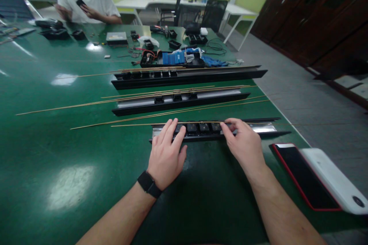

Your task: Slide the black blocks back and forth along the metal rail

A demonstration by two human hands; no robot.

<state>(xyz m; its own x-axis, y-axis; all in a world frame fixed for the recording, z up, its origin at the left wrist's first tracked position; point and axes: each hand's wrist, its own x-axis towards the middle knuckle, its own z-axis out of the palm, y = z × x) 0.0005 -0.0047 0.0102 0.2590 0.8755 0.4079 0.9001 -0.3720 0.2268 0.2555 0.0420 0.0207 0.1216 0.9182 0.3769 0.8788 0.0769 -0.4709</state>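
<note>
A black channel with a silvery inside (pixel 266 127) lies across the green table in front of me, holding several dark square blocks (pixel 204 127). Along its top runs a thin brass-coloured rod (pixel 132 125), which sticks out past the left end. My left hand (pixel 166 153), with a dark watch on its wrist, rests with fingers stretched over the left part of the channel and rod. My right hand (pixel 245 141) pinches the rod between thumb and fingertips above the right part of the channel. Its fingers cover part of the blocks.
Beyond lie a middle channel (pixel 184 104) and a far channel (pixel 189 80), with loose thin rods (pixel 66 108) around them. Two phone-shaped objects, one red-edged (pixel 304 176) and one white (pixel 335 180), are at right. Farther back are tools, blue gloves (pixel 212 61) and a seated person (pixel 92 2).
</note>
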